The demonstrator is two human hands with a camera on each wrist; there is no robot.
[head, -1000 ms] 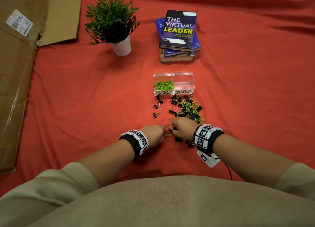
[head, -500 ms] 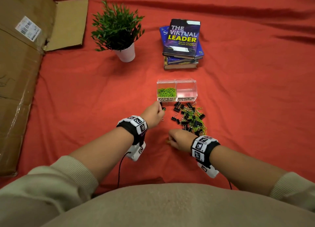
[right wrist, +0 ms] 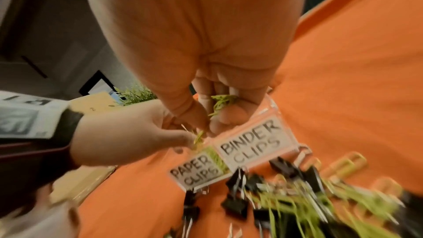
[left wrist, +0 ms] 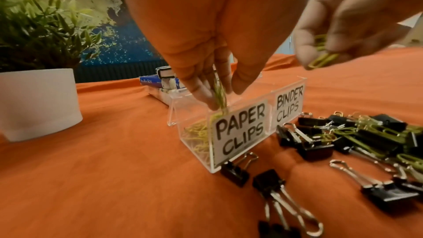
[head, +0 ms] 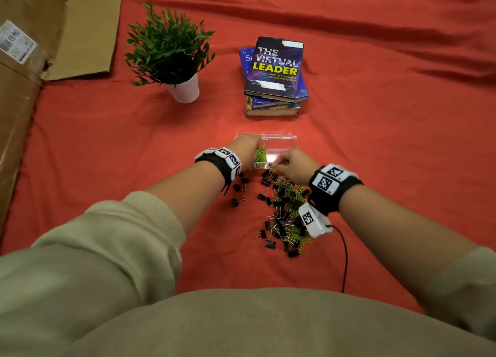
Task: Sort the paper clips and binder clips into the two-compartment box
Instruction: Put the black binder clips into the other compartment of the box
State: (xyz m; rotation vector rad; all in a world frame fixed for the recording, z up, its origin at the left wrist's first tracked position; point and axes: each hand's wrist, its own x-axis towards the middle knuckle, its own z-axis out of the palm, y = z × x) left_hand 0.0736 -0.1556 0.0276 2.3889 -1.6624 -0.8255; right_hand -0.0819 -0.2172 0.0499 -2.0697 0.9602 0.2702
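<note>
Over red cloth [head: 107,155], both hands' grips pinch green paper clips [left wrist: 320,61] above the box [head: 281,139].

Clip pile [head: 284,209] crowds box [head: 280,142] front; plant [head: 171,53], books [head: 273,74] behind.

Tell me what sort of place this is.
Probably a staged tabletop in a home or office: a red cloth covers the surface, dressed with a small green potted plant and a stack of books, with flattened brown cardboard alongside.
</note>
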